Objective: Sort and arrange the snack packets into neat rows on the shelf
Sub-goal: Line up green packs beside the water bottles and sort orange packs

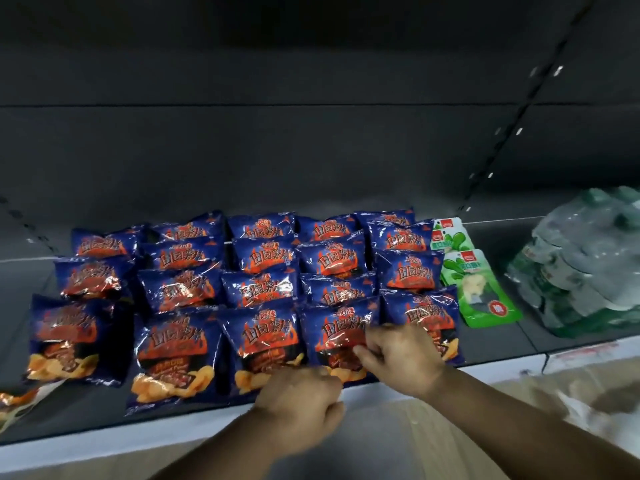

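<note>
Several blue chip packets with orange flames lie in rows on the dark shelf (495,344), five columns across. My right hand (398,358) pinches the front packet of the fourth column (337,332) near its middle. My left hand (301,400) is curled into a fist at that packet's lower left corner, over the shelf's front edge, and seems to grip its bottom seam. The front packet of the third column (263,341) lies just left of it. The front packet of the second column (173,355) sticks out furthest toward me.
Green snack packets (481,289) lie in a line right of the blue rows. A wrapped pack of green bottles (581,265) stands at the far right. Another packet (17,400) hangs off the shelf's left front. The back of the shelf is bare.
</note>
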The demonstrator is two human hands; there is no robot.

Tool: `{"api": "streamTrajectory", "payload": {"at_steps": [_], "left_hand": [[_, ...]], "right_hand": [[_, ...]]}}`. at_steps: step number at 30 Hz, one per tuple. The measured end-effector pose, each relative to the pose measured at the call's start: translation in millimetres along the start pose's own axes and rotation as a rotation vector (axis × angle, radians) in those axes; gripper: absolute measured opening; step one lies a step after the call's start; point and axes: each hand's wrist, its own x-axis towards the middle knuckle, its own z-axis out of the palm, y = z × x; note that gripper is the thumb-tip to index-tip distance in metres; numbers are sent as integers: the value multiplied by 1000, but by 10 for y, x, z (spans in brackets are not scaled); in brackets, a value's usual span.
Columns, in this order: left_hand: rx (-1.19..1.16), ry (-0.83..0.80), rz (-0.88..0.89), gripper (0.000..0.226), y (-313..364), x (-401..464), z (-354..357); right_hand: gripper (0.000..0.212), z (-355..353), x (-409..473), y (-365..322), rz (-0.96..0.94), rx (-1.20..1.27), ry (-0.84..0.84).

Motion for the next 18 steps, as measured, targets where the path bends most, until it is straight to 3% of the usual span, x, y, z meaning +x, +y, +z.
{"api": "streamTrajectory", "payload": {"at_steps": [4, 13, 18], "left_hand": [[-117, 133, 2, 29, 4, 15, -110], [-220, 29, -121, 26, 9, 48, -23], [-275, 83, -135, 27, 85, 54, -82]], "right_hand": [[35, -25, -2, -137, 36, -104, 28], [34, -30, -146, -315, 194, 12, -46], [41, -5, -50, -544, 270, 107, -38]]}}
